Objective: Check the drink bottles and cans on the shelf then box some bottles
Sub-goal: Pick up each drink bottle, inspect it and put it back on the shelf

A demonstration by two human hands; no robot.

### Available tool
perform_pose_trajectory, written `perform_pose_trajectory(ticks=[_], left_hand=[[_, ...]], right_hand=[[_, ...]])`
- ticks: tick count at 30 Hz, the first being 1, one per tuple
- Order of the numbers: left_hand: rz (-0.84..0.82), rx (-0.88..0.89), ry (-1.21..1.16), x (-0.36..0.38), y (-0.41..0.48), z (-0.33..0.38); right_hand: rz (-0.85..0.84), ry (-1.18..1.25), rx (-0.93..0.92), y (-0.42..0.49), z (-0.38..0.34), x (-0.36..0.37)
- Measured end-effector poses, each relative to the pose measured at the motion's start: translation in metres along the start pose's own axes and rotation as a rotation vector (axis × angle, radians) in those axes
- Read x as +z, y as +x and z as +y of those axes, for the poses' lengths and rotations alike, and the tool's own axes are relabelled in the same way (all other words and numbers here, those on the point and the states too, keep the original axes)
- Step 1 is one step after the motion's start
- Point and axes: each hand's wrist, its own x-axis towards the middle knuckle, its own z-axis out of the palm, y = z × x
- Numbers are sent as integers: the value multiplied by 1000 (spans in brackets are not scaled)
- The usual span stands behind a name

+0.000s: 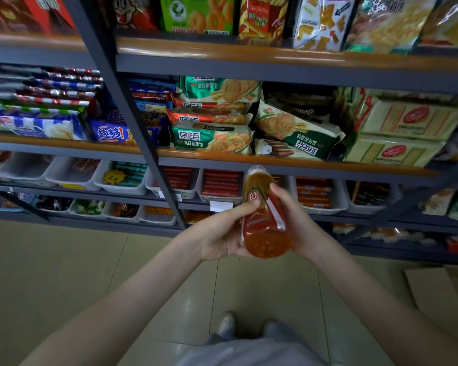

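Observation:
An orange-red drink bottle point(265, 215) with a red and white label and a pale cap is held in front of me, cap pointing away toward the shelf and base toward me. My left hand point(220, 233) grips its left side, thumb lying across the label. My right hand point(298, 223) wraps around its right side, fingers curled on the body. Both forearms reach in from the bottom of the view.
A grey metal shelf unit point(249, 161) with wooden-edged boards stands ahead, stocked with biscuit packs point(212, 137) and snack bags. White bins point(220, 190) of sausages fill the lower rows. A flat cardboard box point(439, 294) lies on the tiled floor at right. My shoes point(228, 324) show below.

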Motion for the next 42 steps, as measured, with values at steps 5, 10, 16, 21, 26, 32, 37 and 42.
perform_pose_trajectory(ticks=[5, 10, 16, 21, 26, 32, 37, 42], left_hand=[[178, -87, 38, 0, 0, 8], [266, -172, -221, 0, 7, 10], [251, -164, -185, 3, 6, 14], [281, -12, 12, 12, -4, 15], [436, 431, 708, 28, -10, 18], [591, 688, 1254, 49, -17, 39], [322, 831, 972, 63, -31, 81], [514, 1208, 1148, 107, -48, 167]], right_hand=[[0, -339, 7, -10, -3, 0], [-30, -767, -285, -27, -3, 4], [15, -1130, -517, -25, 4, -5], [-73, -910, -457, -32, -8, -13], [43, -475, -379, -26, -30, -4], [229, -444, -630, -28, -58, 1], [200, -498, -915, -57, -100, -17], [163, -560, -1235, -99, -181, -27]])
